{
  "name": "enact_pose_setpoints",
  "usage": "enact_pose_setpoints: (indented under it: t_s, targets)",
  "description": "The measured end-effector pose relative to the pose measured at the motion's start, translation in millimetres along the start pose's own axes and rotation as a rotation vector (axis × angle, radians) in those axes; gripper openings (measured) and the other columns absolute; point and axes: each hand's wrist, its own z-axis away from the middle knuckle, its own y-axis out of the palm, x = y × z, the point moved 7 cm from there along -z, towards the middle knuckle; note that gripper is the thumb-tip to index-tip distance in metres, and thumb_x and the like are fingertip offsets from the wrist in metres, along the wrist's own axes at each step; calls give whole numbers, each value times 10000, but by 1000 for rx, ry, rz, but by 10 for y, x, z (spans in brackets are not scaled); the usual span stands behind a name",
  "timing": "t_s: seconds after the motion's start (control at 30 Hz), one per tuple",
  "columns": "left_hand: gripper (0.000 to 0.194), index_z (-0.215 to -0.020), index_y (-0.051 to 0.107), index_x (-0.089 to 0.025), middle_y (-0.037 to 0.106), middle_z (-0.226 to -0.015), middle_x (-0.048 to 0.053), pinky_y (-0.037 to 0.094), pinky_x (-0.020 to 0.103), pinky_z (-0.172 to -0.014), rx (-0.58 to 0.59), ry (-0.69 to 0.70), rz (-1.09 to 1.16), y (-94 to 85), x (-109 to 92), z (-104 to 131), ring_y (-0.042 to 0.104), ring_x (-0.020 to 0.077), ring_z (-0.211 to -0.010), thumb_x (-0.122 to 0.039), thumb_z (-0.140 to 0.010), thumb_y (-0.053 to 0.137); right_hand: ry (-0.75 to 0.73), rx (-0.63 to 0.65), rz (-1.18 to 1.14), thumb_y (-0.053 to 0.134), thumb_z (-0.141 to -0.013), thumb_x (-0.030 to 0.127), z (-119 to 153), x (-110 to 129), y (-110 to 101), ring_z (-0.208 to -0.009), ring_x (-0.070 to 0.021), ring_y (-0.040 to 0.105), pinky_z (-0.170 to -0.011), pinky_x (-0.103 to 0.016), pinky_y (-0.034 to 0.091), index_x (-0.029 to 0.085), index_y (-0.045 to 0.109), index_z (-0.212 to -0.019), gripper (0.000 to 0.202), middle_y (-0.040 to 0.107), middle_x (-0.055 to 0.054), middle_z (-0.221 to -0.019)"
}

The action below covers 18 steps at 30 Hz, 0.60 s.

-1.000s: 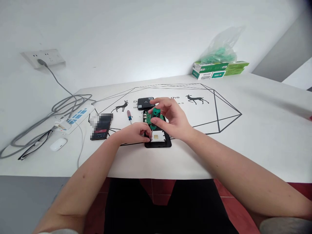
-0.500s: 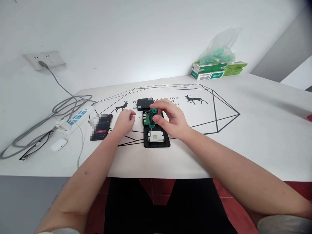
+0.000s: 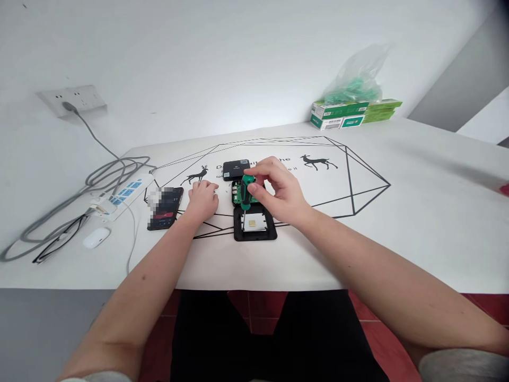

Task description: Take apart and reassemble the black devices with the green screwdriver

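My right hand (image 3: 280, 191) holds a green-handled screwdriver (image 3: 247, 192), its tip down at the left side of a silver plate (image 3: 256, 222). That plate, with a small tan square on it, lies in a black case part (image 3: 255, 237) near the table's front. Directly behind sits a green circuit board (image 3: 237, 197) in a black shell, partly covered by my right hand. A black lid (image 3: 236, 170) with small labels lies farther back. To the left, my left hand (image 3: 203, 199) rests on the table with bent fingers, somewhat apart, holding nothing visible.
Left of my left hand lies a phone (image 3: 166, 208). Beyond it are a white power strip (image 3: 125, 197), coiled grey cable (image 3: 99, 172), glasses (image 3: 61, 241) and a white earbud case (image 3: 96, 237). Green boxes (image 3: 338, 116) with a plastic bag (image 3: 358, 77) stand at the back right.
My left hand has shifted slightly, its fingers now resting on the table instead of pinched near a small blue item. The screwdriver handle tilts slightly more to the left, its tip still on the plate's left side.
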Motion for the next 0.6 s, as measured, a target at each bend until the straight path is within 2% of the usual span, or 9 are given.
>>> enact_pose_setpoints:
  t_s: [0.13,0.2,0.3,0.4,0.6]
  targets:
    - [408,-1356,773,-220,627,-1491,188,497,598,-1098,-9,18,-36,16,22,-6,477,428,-1422,-188,-1041,516,123,0,-155,822,-966,486,23,-67,41,-999,-201,746,-820,-411,663,289,666,-1114,291,717,-88,-1328]
    - [395,-1308,797,-222,618,-1485,192,498,602,-1092,-14,24,-44,15,28,-7,475,431,-1414,-187,-1037,512,193,13,-247,855,-946,499,49,-106,77,-981,-189,792,-790,-382,671,287,603,-1096,361,731,-89,-1396]
    - [382,-1242,825,-215,612,-1467,200,501,605,-1080,-10,12,-61,13,51,-11,477,438,-1389,-183,-1030,509,215,-7,-263,901,-906,509,71,-115,75,-906,-184,811,-745,-359,662,285,574,-1067,428,790,-71,-1307]
    - [389,-1223,840,-216,611,-1461,201,501,607,-1072,-9,6,-76,11,66,-12,485,440,-1365,-177,-1033,503,163,-31,-159,906,-900,517,57,-67,27,-923,-196,797,-826,-400,658,281,646,-1074,392,817,-58,-1207]
    - [362,-1238,842,-228,612,-1477,191,498,600,-1075,-24,6,-77,14,70,-11,485,445,-1379,-204,-1061,527,37,40,-73,758,-1017,547,-9,40,18,-892,-210,730,-822,-440,635,300,780,-1210,314,808,-71,-1132]
